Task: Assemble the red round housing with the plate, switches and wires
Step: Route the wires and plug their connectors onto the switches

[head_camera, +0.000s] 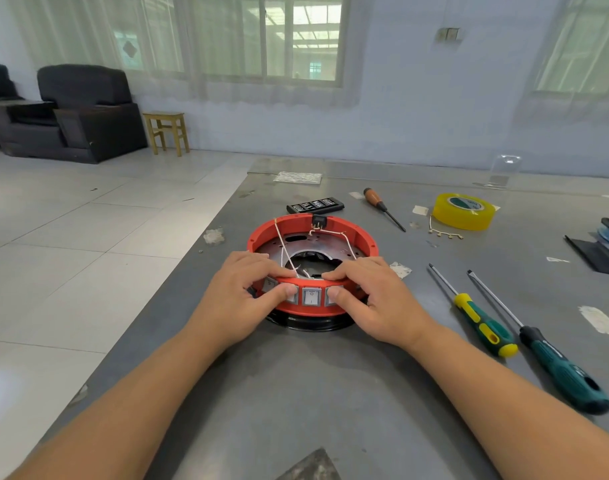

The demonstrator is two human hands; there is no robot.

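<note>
- Two bare forearms enter from the bottom edge — no sleeves, cuffs or gloves in view.
- Left hand [242, 292] — no ring, watch or band on the fingers or wrist.
- Right hand [372, 294] — likewise unadorned, nails trimmed short.
- Both wrists uncovered; no markings seen on them.

Housing [312, 268] at frame centre on the table [296, 393], with the plate [289, 245] inside it. Two screwdrivers [483, 323] lie to its right; tape roll [464, 211] sits upper right; bit case [315, 205] lies just behind the housing.

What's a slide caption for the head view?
Both hands grip the red housing's switch side.
</note>
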